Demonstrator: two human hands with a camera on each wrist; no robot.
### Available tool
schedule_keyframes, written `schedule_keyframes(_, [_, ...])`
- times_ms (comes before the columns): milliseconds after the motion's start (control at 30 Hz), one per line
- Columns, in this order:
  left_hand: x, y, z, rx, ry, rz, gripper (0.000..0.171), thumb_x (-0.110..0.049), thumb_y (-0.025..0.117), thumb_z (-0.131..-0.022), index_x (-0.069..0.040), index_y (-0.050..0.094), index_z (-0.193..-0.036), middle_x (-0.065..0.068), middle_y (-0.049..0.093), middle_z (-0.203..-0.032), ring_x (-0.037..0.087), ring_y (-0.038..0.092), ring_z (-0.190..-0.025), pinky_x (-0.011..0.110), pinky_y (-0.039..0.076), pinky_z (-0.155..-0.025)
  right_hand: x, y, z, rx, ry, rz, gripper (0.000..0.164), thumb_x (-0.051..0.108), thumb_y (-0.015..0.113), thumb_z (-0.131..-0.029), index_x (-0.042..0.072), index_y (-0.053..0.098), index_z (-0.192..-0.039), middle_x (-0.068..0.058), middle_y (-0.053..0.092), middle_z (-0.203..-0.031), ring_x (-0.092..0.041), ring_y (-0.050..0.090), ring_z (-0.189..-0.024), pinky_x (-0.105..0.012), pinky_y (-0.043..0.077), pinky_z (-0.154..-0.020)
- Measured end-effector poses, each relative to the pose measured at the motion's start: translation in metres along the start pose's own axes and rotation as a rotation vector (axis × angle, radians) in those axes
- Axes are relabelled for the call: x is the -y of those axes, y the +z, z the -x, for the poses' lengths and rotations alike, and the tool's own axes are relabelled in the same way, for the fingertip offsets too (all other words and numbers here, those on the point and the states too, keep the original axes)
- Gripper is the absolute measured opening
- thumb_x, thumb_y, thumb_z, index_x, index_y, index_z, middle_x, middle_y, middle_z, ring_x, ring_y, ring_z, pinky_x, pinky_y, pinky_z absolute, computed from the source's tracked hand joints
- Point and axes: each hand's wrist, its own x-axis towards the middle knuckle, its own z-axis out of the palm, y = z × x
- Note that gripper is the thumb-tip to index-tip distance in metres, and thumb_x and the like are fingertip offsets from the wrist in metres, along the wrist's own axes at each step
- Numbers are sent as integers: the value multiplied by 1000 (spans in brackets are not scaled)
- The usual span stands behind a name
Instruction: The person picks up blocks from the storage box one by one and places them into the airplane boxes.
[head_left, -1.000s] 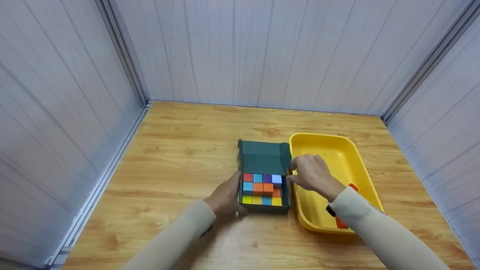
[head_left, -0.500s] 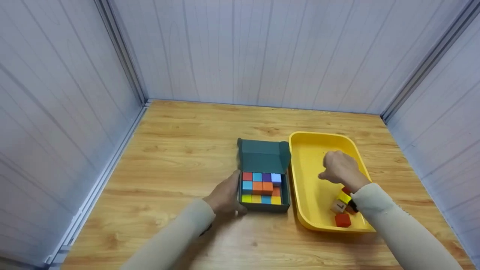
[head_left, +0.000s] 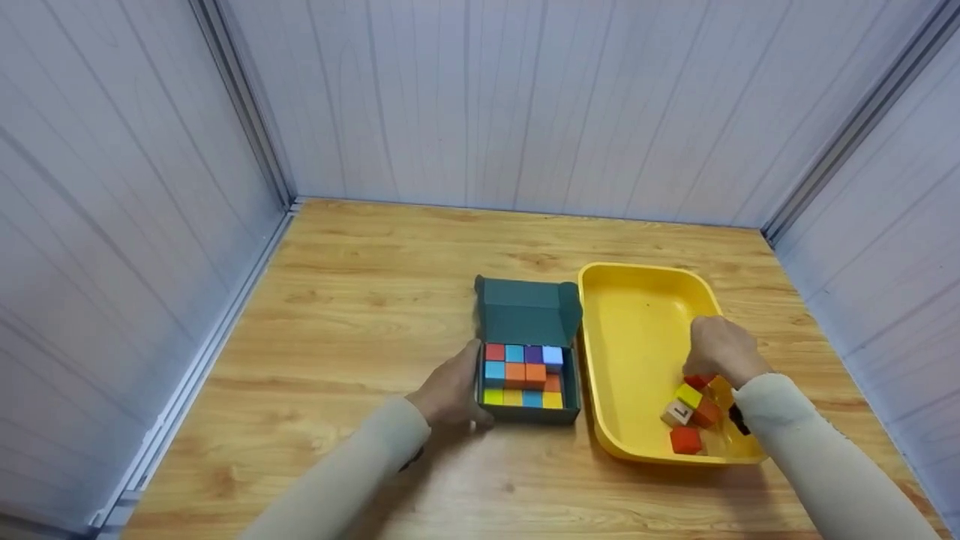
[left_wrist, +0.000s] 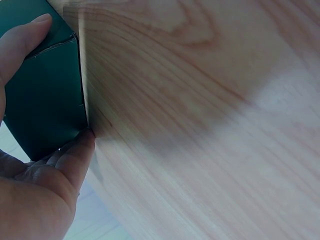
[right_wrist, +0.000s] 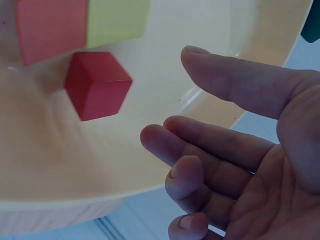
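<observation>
My left hand (head_left: 450, 386) grips the left side of a dark green box (head_left: 529, 415), with its thumb round the front corner. In the left wrist view that thumb lies on one face of the box (left_wrist: 45, 95), the fingers along another. Rows of coloured cubes (head_left: 515, 373) fill most of the box, and its lid (head_left: 525, 315) is folded back. Over the yellow tray (head_left: 589, 360) is my right hand (head_left: 721, 346), thumb and fingers apart and holding nothing. A red cube (right_wrist: 97, 87) lies just beyond its fingertips in the right wrist view.
Near the tray's front right lie a yellow cube (head_left: 688, 394), an orange cube (head_left: 706, 412), a wooden cube marked L (head_left: 676, 412) and another red cube (head_left: 685, 440). The tray's left rim nearly meets the box. Pale panels (head_left: 480, 105) enclose the wooden table (head_left: 360, 300).
My right hand has moved from the box's right edge over the tray, rightward and down to the red cube. The left hand and box have stayed put.
</observation>
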Motion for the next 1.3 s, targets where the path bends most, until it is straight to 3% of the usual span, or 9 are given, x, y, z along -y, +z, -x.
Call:
schedule_keyframes(300, [1, 0, 1, -25, 69, -18, 111, -12, 100, -61, -14, 32, -149, 5, 56, -137, 25, 54, -123, 45, 41, -113, -16, 11, -1, 16, 17, 3, 28, 14, 83, -76, -2, 63, -86, -11, 57, -71, -25, 55, -60, -33, 44, -54])
schedule_keyframes(900, [1, 0, -1, 4, 3, 5, 114, -15, 100, -63, -18, 29, -152, 1, 52, -144, 20, 50, -128, 43, 36, -117, -19, 19, -2, 7, 34, -44, 25, 4, 79, -81, -7, 63, -96, -13, 56, -73, -27, 55, -62, -30, 46, -52])
schedule_keyframes(1067, [2, -1, -2, -1, 13, 3, 114, -14, 100, -62, -19, 30, -152, 0, 52, -143, 19, 50, -128, 43, 37, -117, -12, 10, -1, -37, -4, -24, 20, 2, 79, -78, -3, 61, -87, -12, 53, -70, -25, 51, -58, -30, 42, -49])
schedule_keyframes(1300, [1, -2, 2, -13, 90, -5, 110, -12, 100, -61, -13, 32, -147, 4, 55, -135, 24, 54, -122, 43, 41, -113, 11, -1, 5, -116, -71, 15, 16, 1, 74, -78, 6, 61, -69, -3, 43, -60, -21, 43, -55, -31, 36, -48])
